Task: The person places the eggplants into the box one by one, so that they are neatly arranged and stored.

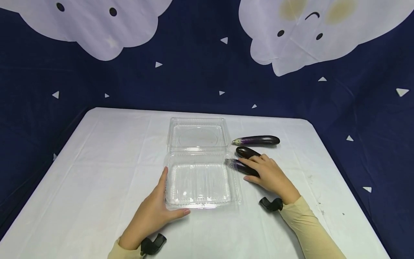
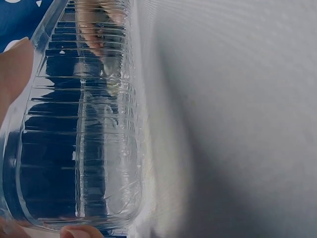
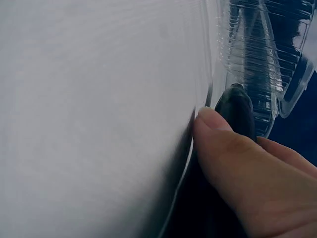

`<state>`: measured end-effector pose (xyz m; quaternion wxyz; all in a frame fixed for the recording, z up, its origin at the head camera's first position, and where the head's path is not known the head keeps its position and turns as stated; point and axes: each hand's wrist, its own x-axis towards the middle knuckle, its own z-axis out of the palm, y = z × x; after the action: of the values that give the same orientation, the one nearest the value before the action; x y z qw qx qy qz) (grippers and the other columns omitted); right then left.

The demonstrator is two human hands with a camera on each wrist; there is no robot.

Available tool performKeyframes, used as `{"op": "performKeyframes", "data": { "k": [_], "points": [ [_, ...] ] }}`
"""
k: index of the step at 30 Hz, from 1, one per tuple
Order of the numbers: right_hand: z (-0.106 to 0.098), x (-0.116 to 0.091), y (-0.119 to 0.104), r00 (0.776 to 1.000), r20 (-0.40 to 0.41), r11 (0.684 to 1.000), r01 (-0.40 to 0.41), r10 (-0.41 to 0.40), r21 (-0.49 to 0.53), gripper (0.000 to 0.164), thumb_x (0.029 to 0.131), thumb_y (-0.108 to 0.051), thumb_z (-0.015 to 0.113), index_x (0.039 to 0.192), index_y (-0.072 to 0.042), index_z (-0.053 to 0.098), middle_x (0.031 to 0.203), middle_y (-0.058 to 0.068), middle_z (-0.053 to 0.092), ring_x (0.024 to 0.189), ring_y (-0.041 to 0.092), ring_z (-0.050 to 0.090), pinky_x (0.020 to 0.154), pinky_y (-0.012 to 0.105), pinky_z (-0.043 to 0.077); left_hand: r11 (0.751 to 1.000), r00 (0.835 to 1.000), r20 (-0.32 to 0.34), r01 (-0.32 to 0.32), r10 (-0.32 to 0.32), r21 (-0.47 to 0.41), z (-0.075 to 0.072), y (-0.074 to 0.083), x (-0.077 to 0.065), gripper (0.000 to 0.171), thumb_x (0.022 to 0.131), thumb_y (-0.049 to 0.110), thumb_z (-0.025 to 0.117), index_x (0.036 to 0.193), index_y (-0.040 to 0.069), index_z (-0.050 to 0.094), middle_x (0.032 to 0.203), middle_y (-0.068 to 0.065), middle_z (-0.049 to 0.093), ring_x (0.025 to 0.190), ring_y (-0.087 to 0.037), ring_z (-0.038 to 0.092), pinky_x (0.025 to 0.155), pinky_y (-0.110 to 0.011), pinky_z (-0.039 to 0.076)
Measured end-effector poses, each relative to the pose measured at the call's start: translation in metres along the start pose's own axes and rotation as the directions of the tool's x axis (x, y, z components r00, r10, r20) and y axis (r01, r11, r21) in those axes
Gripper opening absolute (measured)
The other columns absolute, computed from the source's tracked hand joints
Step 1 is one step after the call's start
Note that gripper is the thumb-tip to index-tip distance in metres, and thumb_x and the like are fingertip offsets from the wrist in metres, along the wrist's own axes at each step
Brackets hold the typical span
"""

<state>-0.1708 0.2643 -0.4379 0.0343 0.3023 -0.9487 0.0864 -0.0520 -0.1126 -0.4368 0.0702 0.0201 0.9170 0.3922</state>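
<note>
A hinged clear plastic container (image 1: pixel 200 183) lies unfolded on the table, its lid (image 1: pixel 198 135) laid back on the far side. My left hand (image 1: pixel 152 212) spans the container's near left corner; the fingers touch the left side, the thumb extends along the front edge. In the left wrist view, a fingertip (image 2: pixel 81 232) shows against the side wall. To the right, my right hand (image 1: pixel 270 174) grips an eggplant (image 1: pixel 244 168) between thumb and fingers, its stem end overlapping the container's right rim. A second eggplant (image 1: pixel 247 152) lies just beyond, partly hidden by the fingers.
Behind these two, another eggplant (image 1: pixel 257 140) lies sideways, close to the lid's right edge. White cloth covers the table (image 1: pixel 97 172). A dark blue curtain (image 1: pixel 191 82) with clouds and triangles hangs behind it. Each wrist wears a black camera mount (image 1: pixel 271 204).
</note>
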Motion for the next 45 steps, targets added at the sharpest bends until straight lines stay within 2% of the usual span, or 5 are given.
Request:
{"op": "performKeyframes", "data": {
  "k": [6,18,27,36,45],
  "points": [
    [0.001,0.003,0.001,0.999,-0.009,0.998,0.037,-0.038,-0.057,0.062,0.085,-0.040,0.076,0.142,-0.027,0.056,0.104,-0.001,0.064,0.093,0.021,0.055,0.077,0.040,0.045,1.000,1.000,0.009,0.005,-0.004,-0.023,0.001,-0.001,0.001,0.139,0.063,0.068,0.082,0.160,0.024,-0.007,0.162,-0.015,0.030,0.136,-0.034,0.049,0.099,-0.055,0.048],
    [-0.005,-0.001,-0.003,0.998,0.058,0.997,0.001,0.003,-0.079,0.062,0.090,-0.042,0.071,0.147,-0.030,0.049,0.111,-0.001,0.064,0.098,0.025,0.056,0.083,0.048,0.051,0.999,1.000,0.000,0.011,-0.011,-0.046,0.001,-0.003,0.000,0.140,0.063,0.065,0.084,0.160,0.026,-0.009,0.162,-0.013,0.029,0.136,-0.032,0.049,0.101,-0.055,0.047],
    [-0.010,-0.001,-0.002,0.999,-0.010,0.997,0.044,-0.045,-0.058,0.063,0.087,-0.038,0.075,0.145,-0.023,0.054,0.111,0.001,0.066,0.096,0.024,0.055,0.080,0.045,0.048,0.999,1.000,0.007,0.013,-0.012,-0.050,0.000,-0.003,0.001,0.140,0.063,0.065,0.085,0.160,0.025,-0.008,0.162,-0.015,0.028,0.138,-0.034,0.047,0.102,-0.055,0.046],
    [-0.011,0.000,-0.001,0.999,0.010,0.999,0.032,-0.032,-0.043,0.064,0.087,-0.039,0.075,0.145,-0.023,0.053,0.111,0.002,0.065,0.099,0.026,0.055,0.083,0.046,0.049,0.999,1.000,0.012,0.003,-0.002,-0.051,0.000,-0.004,0.003,0.138,0.063,0.064,0.085,0.160,0.028,-0.007,0.163,-0.014,0.028,0.138,-0.034,0.046,0.102,-0.056,0.046],
    [-0.023,-0.002,-0.001,0.999,-0.018,0.997,0.026,-0.027,-0.071,0.063,0.085,-0.036,0.077,0.143,-0.025,0.055,0.108,0.003,0.066,0.095,0.025,0.055,0.081,0.046,0.049,0.997,1.000,0.006,0.004,-0.004,-0.071,0.001,-0.006,0.002,0.141,0.062,0.063,0.086,0.160,0.026,-0.009,0.164,-0.013,0.025,0.139,-0.033,0.046,0.102,-0.055,0.046]
  ]
}}
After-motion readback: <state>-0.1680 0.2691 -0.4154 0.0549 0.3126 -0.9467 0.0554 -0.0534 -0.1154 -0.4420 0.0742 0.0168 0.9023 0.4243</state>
